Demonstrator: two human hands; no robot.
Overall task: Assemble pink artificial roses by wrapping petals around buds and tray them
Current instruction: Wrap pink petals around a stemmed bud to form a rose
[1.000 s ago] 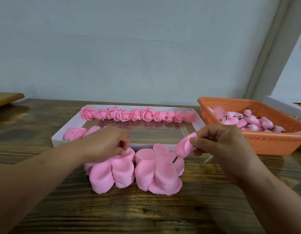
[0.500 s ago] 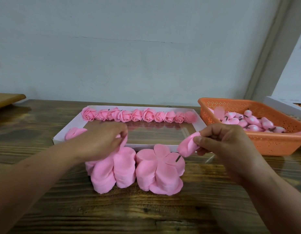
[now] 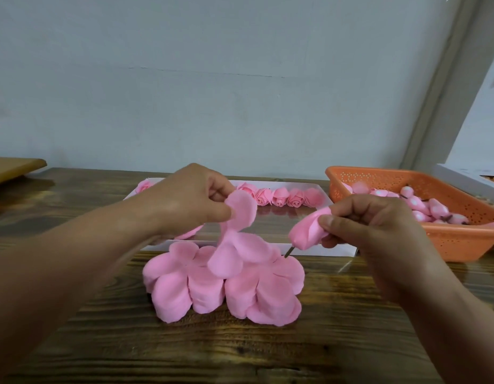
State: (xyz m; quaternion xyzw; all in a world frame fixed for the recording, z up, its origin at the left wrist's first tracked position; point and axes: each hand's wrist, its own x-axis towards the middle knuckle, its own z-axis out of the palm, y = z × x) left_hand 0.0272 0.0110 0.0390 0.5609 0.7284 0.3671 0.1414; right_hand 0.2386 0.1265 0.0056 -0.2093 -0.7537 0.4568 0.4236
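left hand (image 3: 184,198) lifted, grip pinching petal sheet (image 3: 237,239); right hand (image 3: 370,225) grip clamps bud (image 3: 306,231).

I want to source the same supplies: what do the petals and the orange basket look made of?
Petals: likely thin foam or soft fabric, matte; the lifted piece bends limply and the stacks have soft, rounded edges. Orange basket: moulded plastic, slightly glossy, its rigid walls pierced with small regular holes.

Left hand (image 3: 184,198), earlier down on the left petal stack (image 3: 182,284), now raised toward 12 o'clock, pinching a petal sheet (image 3: 237,239) lifted off it and hanging toward the bud (image 3: 309,231).
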